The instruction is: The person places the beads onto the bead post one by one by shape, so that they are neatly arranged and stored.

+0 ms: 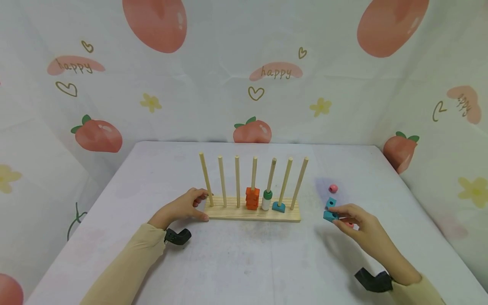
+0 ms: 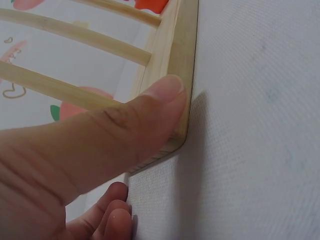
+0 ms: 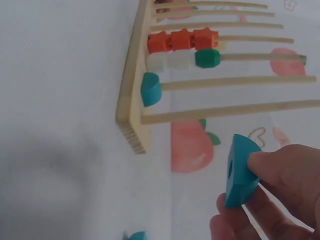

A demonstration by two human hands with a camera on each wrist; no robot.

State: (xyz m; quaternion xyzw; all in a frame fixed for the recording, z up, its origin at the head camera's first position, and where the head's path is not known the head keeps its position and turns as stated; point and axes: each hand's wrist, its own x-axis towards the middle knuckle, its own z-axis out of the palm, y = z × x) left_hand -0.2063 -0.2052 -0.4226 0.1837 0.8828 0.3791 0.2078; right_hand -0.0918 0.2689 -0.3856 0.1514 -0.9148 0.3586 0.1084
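Observation:
A wooden peg board (image 1: 251, 214) with several upright pegs stands on the table. My left hand (image 1: 187, 206) grips its left end, the thumb (image 2: 165, 92) on the front edge and the fingers round towards the back. Between thumb and fingers, my right hand (image 1: 360, 222) pinches a blue half-round bead (image 3: 241, 170) with a hole in its flat face, off to the right of the board. Three orange star-shaped beads (image 3: 182, 40) are stacked on the middle peg. Beside them, a green bead (image 3: 207, 58) tops white ones, and another blue half-round bead (image 3: 151, 89) sits on the following peg.
Right of the board lie a pink round bead (image 1: 333, 188) and a loose blue bead (image 1: 330, 202). A reddish bead (image 1: 349, 224) shows partly behind the right hand's fingers. A peach-printed cloth (image 1: 213, 97) hangs behind the table.

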